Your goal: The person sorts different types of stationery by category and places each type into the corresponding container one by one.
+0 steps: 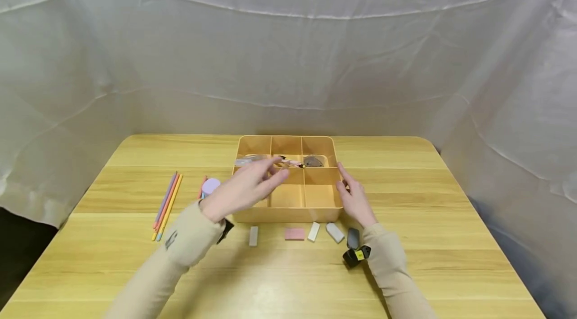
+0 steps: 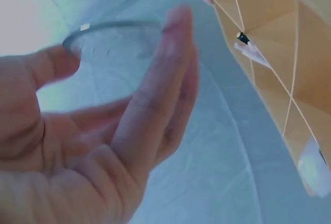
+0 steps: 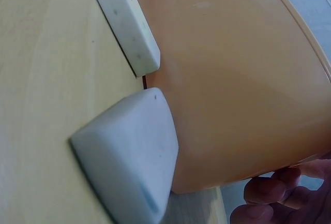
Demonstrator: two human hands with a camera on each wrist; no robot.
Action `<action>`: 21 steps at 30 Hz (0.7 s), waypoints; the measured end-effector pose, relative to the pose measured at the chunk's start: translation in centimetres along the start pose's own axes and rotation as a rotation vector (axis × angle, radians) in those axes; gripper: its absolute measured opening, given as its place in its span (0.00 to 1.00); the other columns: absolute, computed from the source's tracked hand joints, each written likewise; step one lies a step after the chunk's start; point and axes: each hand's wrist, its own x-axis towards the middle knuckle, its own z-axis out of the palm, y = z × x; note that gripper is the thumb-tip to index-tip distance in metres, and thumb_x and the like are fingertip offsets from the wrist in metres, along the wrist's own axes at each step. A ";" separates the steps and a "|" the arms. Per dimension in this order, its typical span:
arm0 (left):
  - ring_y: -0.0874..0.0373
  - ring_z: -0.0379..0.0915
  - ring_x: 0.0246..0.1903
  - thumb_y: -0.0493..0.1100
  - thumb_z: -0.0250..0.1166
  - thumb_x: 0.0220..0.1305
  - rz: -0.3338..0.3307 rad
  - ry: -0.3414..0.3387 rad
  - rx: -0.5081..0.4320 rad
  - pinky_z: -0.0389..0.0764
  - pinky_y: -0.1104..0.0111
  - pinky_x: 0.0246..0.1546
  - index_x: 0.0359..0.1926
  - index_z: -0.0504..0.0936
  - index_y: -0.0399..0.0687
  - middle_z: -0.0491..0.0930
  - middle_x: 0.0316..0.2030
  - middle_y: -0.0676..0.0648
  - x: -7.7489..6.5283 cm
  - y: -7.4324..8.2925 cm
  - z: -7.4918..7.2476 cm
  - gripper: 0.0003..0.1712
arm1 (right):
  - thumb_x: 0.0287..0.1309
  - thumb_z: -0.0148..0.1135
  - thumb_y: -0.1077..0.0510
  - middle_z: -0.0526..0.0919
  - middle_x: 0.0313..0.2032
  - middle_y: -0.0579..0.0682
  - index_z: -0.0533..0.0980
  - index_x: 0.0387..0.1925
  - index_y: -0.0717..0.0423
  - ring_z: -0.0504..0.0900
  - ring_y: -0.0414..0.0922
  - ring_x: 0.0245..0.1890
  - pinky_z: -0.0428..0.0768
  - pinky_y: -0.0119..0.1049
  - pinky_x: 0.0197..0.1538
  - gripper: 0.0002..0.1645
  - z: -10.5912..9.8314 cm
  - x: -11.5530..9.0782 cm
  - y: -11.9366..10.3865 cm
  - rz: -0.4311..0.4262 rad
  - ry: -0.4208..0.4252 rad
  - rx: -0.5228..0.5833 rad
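Observation:
My left hand [image 1: 245, 186] is raised over the left part of an orange compartment box [image 1: 288, 215]. Between its thumb and fingertips it pinches a thin clear piece with a dark curved edge [image 2: 116, 24]; in the head view this piece cannot be made out. My right hand [image 1: 356, 200] rests against the box's right side, thumb and index fingertip at the rim. Its other fingers [image 3: 264, 190] are loosely bent beside the box corner in the right wrist view. The back compartments hold a clear item [image 1: 245, 160], a slim pinkish item with black ends [image 1: 292, 162] and a round greyish item [image 1: 313, 161].
Along the box's front lie a grey block [image 1: 254, 236], a pink eraser [image 1: 294, 234], white blocks [image 1: 313, 232] [image 3: 129, 27] and a dark grey rounded item [image 1: 353, 239]. Several coloured pencils [image 1: 167, 206] and a purple round item [image 1: 211, 186] lie left. Cloth [image 1: 288, 58] surrounds the table.

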 end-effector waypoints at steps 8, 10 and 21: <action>0.47 0.82 0.52 0.57 0.51 0.77 -0.067 0.011 0.041 0.81 0.54 0.57 0.73 0.63 0.36 0.83 0.53 0.39 5.3 -0.1 -0.6 0.36 | 0.74 0.44 0.64 0.70 0.27 0.53 0.56 0.77 0.60 0.64 0.40 0.23 0.67 0.29 0.27 0.32 0.6 -0.1 -0.3 0.008 -0.007 0.009; 0.47 0.81 0.52 0.57 0.52 0.77 -0.077 0.011 0.055 0.80 0.54 0.59 0.73 0.63 0.34 0.83 0.53 0.38 6.4 0.0 -0.5 0.37 | 0.74 0.44 0.64 0.70 0.27 0.53 0.57 0.77 0.60 0.64 0.40 0.22 0.67 0.29 0.26 0.32 0.7 0.0 -0.3 0.009 -0.004 0.011; 0.47 0.79 0.58 0.56 0.58 0.73 -0.153 0.003 0.127 0.79 0.55 0.61 0.69 0.69 0.35 0.79 0.60 0.37 12.1 0.2 0.7 0.35 | 0.74 0.44 0.65 0.68 0.27 0.52 0.56 0.77 0.59 0.65 0.40 0.22 0.68 0.29 0.26 0.32 0.8 0.0 -0.6 0.019 -0.002 0.018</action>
